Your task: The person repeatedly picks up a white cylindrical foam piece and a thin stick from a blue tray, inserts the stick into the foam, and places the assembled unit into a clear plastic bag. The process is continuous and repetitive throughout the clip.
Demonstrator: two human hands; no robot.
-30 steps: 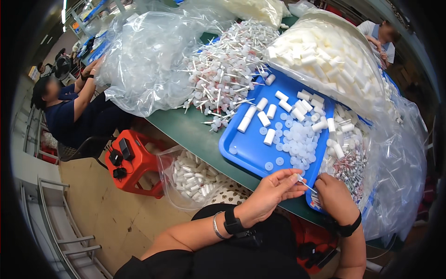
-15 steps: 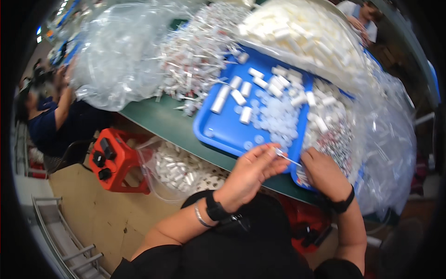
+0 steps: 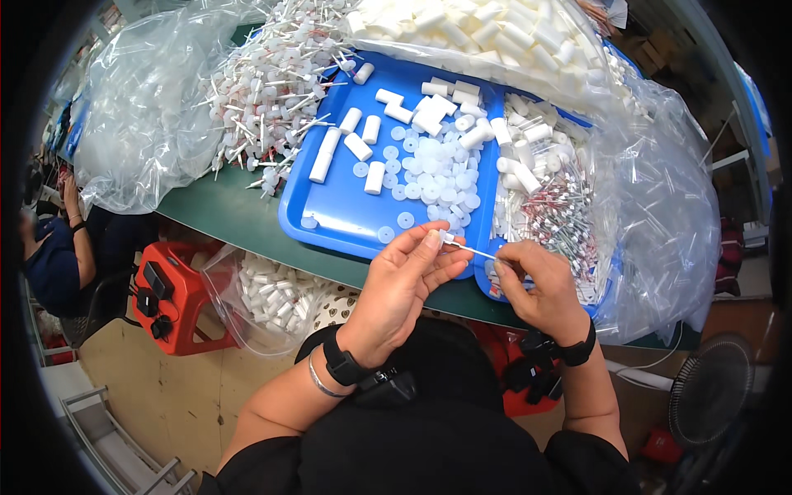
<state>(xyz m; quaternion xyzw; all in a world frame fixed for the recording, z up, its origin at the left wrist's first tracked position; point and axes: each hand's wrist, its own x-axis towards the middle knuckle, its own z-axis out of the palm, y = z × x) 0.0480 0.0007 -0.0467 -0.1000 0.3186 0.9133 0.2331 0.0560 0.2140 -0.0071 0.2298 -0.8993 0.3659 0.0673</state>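
Note:
Between my two hands a thin white stick (image 3: pixel 477 251) slants down to the right, just in front of the blue tray's near edge. The thumb and forefinger of my left hand (image 3: pixel 396 285) pinch a small whitish piece (image 3: pixel 448 237) at the stick's upper end; its shape is partly hidden. My right hand (image 3: pixel 540 289) is closed on the stick's other end with thumb and fingertips. In the blue tray (image 3: pixel 334 216) lie white cylinders (image 3: pixel 374 177) and a heap of translucent round discs (image 3: pixel 437 173).
A heap of sticks with discs (image 3: pixel 276 91) covers the green table (image 3: pixel 206 198) at left, beside a clear plastic bag (image 3: pixel 136 124). A large bag of white cylinders (image 3: pixel 495 33) stands behind. To the right, another tray holds thin metal-and-red pieces (image 3: pixel 561 214). An orange stool (image 3: pixel 177 289) stands below left.
The whole view has shifted, so the table's things sit farther left in the picture. My right hand has turned, and its thumb and fingertips now show on the stick. My left hand keeps its pinch.

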